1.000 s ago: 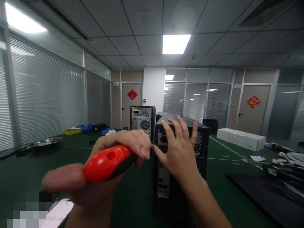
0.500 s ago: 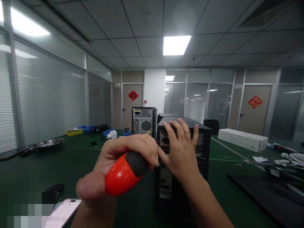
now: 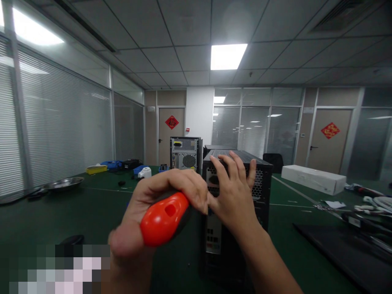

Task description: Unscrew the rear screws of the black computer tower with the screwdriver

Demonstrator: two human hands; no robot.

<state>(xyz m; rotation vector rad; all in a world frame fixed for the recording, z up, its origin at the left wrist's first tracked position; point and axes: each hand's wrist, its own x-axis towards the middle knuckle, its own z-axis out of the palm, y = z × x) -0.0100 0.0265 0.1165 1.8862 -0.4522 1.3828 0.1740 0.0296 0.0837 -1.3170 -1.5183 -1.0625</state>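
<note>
My left hand is closed on a red handle, thumb against its near end, fingers curled over the top and past the far end. The handle lies tilted across my palm, rising to the right, with a dark recess in its upper side. What continues beyond it is hidden by my own fingers.

My right hand is on the rear of a black case, fingers spread apart, tips at the upper edge. The thumb points left and meets the left fingertips in view; I cannot tell whether they touch.

The case stands upright on the green table, directly ahead of me and slightly right, its perforated panel and ports facing me. The handle is to its left, nearer me.

A second case stands farther back, to the left of the first, rear panel also facing me. To the far left are a metal bowl and a yellow tray. On the right: a white box, some cables and, nearer me, a dark mat.
</note>
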